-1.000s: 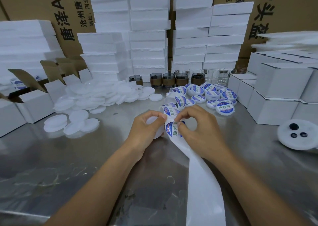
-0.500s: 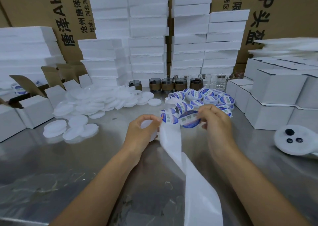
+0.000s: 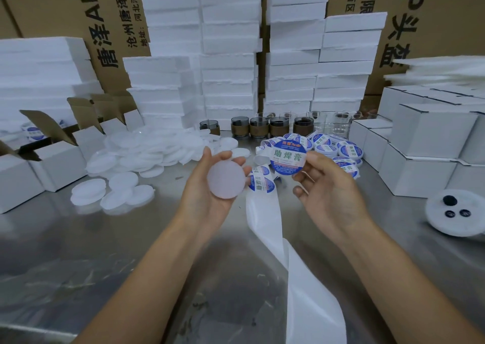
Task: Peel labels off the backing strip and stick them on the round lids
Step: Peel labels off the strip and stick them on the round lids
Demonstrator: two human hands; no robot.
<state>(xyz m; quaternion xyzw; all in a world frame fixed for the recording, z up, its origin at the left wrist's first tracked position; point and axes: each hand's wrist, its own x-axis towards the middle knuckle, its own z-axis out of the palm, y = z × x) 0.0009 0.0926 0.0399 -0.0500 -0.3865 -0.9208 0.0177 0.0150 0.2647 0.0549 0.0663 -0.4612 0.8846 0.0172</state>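
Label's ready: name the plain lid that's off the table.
The lid in the left hand, near the label in the right hand; others lie on the table.

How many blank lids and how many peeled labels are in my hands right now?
Blank white lid: 1
Peeled blue label: 1
Total: 2

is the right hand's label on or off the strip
Off. The right hand pinches the label by its edge, clear of the strip, not yet on the lid.
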